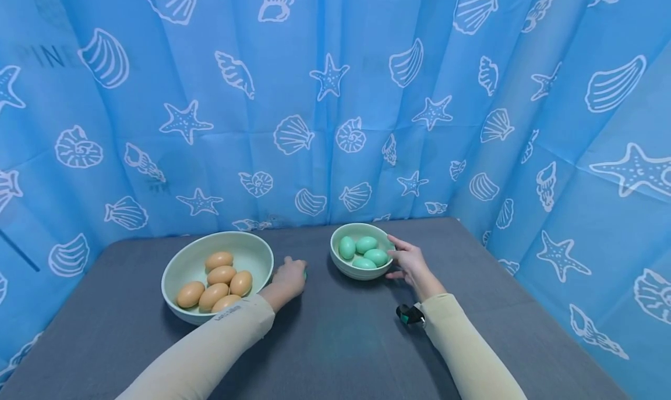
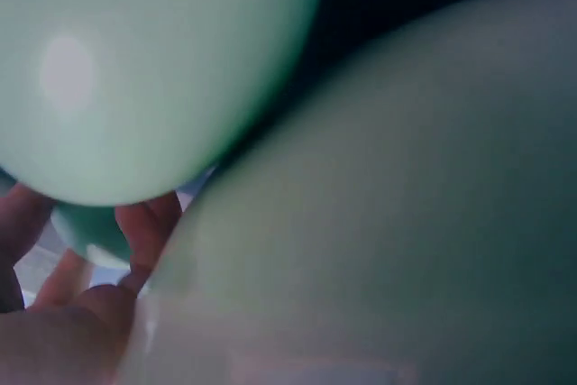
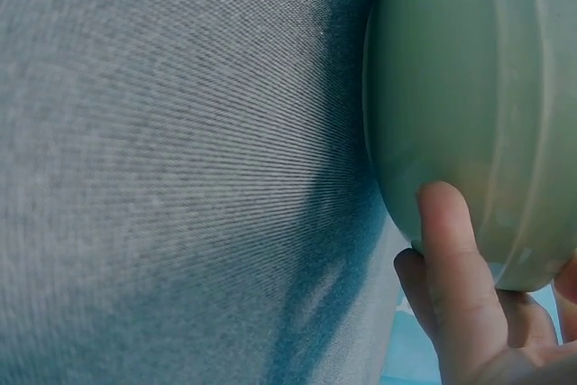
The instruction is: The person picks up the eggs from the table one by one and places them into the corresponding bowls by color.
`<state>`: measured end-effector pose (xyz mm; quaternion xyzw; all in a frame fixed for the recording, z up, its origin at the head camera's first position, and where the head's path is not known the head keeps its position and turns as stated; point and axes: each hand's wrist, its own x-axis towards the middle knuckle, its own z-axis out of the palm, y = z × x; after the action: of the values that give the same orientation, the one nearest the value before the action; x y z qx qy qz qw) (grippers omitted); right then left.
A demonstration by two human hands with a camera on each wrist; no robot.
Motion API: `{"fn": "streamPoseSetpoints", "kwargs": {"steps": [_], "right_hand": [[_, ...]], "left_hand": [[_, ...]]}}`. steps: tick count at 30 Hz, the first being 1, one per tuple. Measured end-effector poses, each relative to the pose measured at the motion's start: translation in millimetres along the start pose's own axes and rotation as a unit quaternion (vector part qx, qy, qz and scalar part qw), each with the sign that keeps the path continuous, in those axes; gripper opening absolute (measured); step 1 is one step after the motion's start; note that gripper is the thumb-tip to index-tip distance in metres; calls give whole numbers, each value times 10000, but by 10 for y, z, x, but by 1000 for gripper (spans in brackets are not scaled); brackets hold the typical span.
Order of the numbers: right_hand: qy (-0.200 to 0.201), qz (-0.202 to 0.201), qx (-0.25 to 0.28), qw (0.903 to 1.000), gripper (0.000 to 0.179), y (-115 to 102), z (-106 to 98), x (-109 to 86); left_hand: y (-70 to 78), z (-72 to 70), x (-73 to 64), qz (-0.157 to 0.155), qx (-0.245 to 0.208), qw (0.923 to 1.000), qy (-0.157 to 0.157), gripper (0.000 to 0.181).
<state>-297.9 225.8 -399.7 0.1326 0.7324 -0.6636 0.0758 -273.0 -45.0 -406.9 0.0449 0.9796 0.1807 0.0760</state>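
My left hand is between two pale green bowls, just right of the large bowl. It pinches a green egg, of which only a sliver shows past the fingers in the head view. Several brown eggs lie in the large bowl. At the right side of the small bowl, my right hand grips the wall near the rim. Its thumb lies against the outside of the wall in the right wrist view. Several green eggs sit inside the small bowl.
Both bowls stand on a table with a dark grey cloth. A blue curtain with white shells and starfish hangs behind the table and along its right side. A black strap piece hangs at the right wrist.
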Motion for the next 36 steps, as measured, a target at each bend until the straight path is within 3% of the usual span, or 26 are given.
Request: {"fn": "streamPoseSetpoints", "kwargs": {"steps": [5,9,17,25,36], "right_hand": [[0,-9,-13,10000,53,2,0,2],[20,14,-13,10000,53,0,2,8],[83,33,-26,10000,52,2,7,3],[55,18,-38,10000,53,1,4,-2],[47,42,-31,10000,52,5,-9,26]], "left_hand": [[12,-35,37,-104,-957,9952,160,48],[5,-97,44,133,-1463,9889,243,50],[5,-166,17,543,-2564,9636,525,50],[67,-183,13,944,-3017,9460,719,50],[270,-166,81,1095,-3678,9201,778,50]]}}
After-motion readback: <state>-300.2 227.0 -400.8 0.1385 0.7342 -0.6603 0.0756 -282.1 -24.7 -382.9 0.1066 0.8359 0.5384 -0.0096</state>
